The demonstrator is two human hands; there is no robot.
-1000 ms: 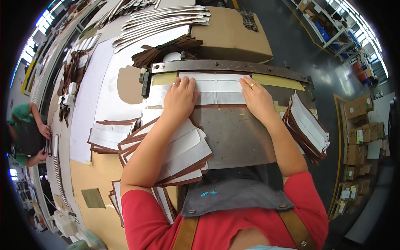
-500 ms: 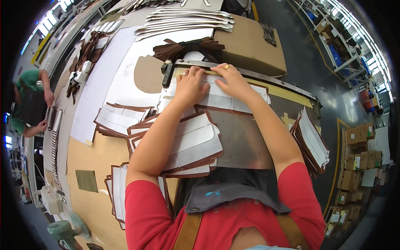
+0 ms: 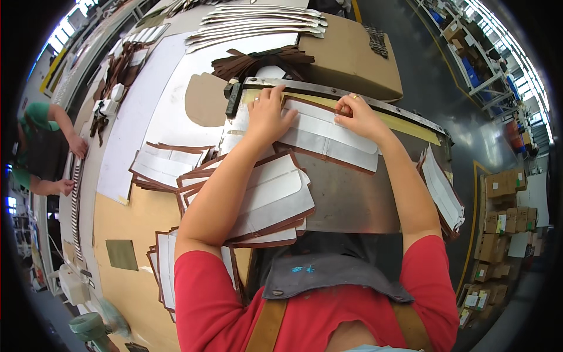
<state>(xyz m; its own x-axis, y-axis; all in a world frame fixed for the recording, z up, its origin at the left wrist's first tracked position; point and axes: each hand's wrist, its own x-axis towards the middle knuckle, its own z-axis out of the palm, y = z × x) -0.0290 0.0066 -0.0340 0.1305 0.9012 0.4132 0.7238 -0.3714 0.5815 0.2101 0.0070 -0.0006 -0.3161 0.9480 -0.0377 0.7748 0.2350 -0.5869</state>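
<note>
A white panel with brown edges (image 3: 334, 138) lies on the dark metal plate (image 3: 346, 205), under a metal bar (image 3: 334, 91) with a yellow strip beside it. My left hand (image 3: 268, 114) rests on the panel's left end, fingers stretched toward the bar. Over the panel's far edge, my right hand (image 3: 359, 119) is closed, thumb and fingertips pinched together. What is in that pinch, if anything, is too small to make out. Similar panels (image 3: 270, 196) lie fanned in a pile beneath my left forearm.
More panels lie in a stack (image 3: 443, 190) at the plate's right edge and in a pile (image 3: 167, 164) at left. Brown strips (image 3: 261, 61) and a cardboard box (image 3: 352, 56) sit beyond the bar. At far left, a co-worker's hands (image 3: 73, 164) work at another table.
My right hand has drawn back from the bar and to the right, its fingers curling into a pinch. The panel now shows more fully, nearer to me. My left hand stays almost in place.
</note>
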